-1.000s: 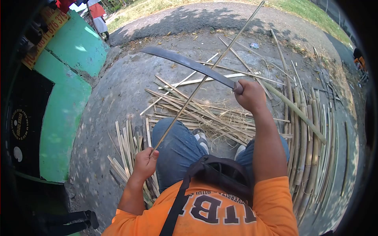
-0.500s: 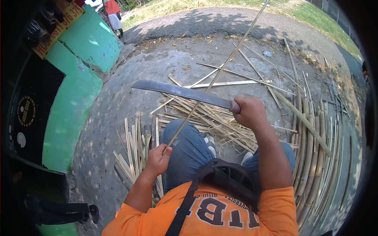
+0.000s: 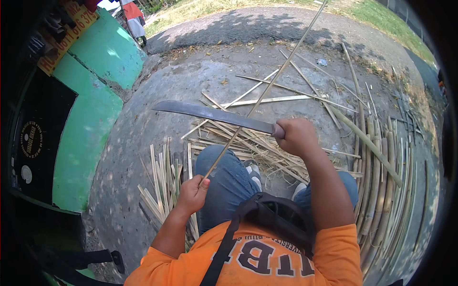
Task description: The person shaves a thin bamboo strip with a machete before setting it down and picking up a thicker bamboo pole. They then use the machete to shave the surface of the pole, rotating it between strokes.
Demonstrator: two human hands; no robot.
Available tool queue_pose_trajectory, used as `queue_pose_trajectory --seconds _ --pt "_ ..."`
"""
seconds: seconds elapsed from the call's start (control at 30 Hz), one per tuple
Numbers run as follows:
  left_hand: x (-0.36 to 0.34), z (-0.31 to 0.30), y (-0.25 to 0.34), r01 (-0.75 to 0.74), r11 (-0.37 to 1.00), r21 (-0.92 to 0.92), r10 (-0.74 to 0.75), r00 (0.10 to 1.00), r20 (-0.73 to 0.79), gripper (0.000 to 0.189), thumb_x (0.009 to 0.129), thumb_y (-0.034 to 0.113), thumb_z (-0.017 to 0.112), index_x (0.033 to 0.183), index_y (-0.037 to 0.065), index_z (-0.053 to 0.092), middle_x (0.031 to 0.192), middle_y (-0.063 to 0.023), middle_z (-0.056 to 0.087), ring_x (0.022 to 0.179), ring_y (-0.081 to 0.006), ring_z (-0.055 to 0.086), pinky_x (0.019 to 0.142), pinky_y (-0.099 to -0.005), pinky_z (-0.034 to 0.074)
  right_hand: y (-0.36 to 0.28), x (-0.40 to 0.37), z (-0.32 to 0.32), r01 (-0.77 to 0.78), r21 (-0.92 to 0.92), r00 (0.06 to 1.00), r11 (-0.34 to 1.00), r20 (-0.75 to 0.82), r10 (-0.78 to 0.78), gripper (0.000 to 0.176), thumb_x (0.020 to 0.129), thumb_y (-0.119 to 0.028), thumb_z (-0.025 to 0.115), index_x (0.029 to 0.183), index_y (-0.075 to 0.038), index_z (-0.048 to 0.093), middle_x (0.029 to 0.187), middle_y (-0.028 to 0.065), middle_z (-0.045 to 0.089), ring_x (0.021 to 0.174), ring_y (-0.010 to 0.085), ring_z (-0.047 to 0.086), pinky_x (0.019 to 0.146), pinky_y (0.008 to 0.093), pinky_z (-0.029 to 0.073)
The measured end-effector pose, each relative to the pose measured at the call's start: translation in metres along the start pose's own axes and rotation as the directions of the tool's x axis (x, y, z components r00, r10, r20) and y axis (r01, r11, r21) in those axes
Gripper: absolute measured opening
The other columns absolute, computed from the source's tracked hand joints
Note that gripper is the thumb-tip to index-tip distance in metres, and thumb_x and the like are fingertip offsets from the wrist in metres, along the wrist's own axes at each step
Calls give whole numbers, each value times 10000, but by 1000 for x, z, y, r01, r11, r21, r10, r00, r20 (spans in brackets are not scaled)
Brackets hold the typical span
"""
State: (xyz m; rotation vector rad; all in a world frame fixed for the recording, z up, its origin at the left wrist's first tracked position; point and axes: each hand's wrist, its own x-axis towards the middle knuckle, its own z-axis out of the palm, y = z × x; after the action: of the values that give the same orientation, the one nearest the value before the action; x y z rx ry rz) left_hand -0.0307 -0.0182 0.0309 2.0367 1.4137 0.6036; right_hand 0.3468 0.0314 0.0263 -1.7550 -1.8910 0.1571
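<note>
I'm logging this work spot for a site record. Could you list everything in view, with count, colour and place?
machete: one, grey blade, in the right hand
long strip: one, light brown, in the left hand, crossing the blade in view
loose strips: many, pale tan, ground ahead
upright-looking strips: many, pale, left
poles: several, tan, right
packet: one, bluish, ground beyond
wall: one, green, left
board: one, black, left
sign: one, yellow, upper left
bag: one, black, at the lap
other person's leg: at least one, dark-clothed, lower left
shirt: one, orange, worn
jeans: one pair, blue, worn
shoes: two, partly hidden
hands: two, bare; left, right
</note>
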Motion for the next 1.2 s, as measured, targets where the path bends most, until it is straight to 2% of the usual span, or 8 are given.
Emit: queue_pose_trajectory --seconds 0.07,0.3,0.5,0.57,0.67,0.73,0.83,1.2 --pt "1 1 1 -12 1000 -5 12 1000 -1 488 1060 438 580 885 -15 625 658 -162 562 584 -270 555 573 -388 438 1 1 -5 32 -51 999 998 39 -30 156 823 -281 699 852 -129 701 783 173 704 771 421 684 710 530 542" --pt "-4 -4 -3 -12 1000 -2 12 1000 0 494 1062 444 575 892 -16 630 660 -162 567 587 -265 555 574 -387 440 34 1 -14 -247 194 945 949 -170 281 163 845 -270 698 913 -123 720 821 197 710 801 435 682 705 532 531" --pt "10 4 6 -1 992 -124 1 1000 1 499 1077 444 553 835 8 567 638 -59 494 605 -143 465 564 -333 401 -4 -4 -3 -78 174 996 982 -19 83 141 817 -239 696 869 -108 698 809 191 701 804 437 678 720 532 542" --pt "16 8 4 32 976 -216 -31 999 7 492 1068 447 572 820 23 543 640 -14 464 620 -106 438 564 -311 389 -16 -8 -1 106 148 994 983 -13 -105 105 799 -203 712 824 -106 679 748 186 660 740 440 644 663 520 513" --pt "24 14 -3 55 953 -299 -51 998 20 468 1018 453 664 813 56 525 649 31 444 631 -77 421 564 -286 382 -25 -10 -7 125 68 987 990 93 -131 129 758 -226 710 824 -119 681 767 175 687 776 421 678 686 529 532" --pt "24 13 13 -42 967 -250 45 999 7 457 968 446 746 813 80 520 651 42 450 625 -70 417 556 -273 379 -15 -9 -8 87 47 993 995 71 -90 130 747 -221 714 822 -120 679 763 169 688 769 419 678 686 529 534" --pt "26 13 12 24 949 -315 -11 999 43 461 898 420 834 809 113 502 649 52 453 613 -58 404 540 -255 367 1 -7 -5 58 32 998 998 -18 -57 123 761 -218 708 821 -117 671 744 165 676 751 417 670 677 528 530" --pt "27 12 20 -22 989 -147 11 997 -75 506 856 419 868 764 92 494 592 17 424 552 -89 377 501 -290 347 -17 -6 -8 94 -36 995 995 -16 -95 145 739 -240 740 781 -123 666 717 140 684 726 388 690 681 505 544"
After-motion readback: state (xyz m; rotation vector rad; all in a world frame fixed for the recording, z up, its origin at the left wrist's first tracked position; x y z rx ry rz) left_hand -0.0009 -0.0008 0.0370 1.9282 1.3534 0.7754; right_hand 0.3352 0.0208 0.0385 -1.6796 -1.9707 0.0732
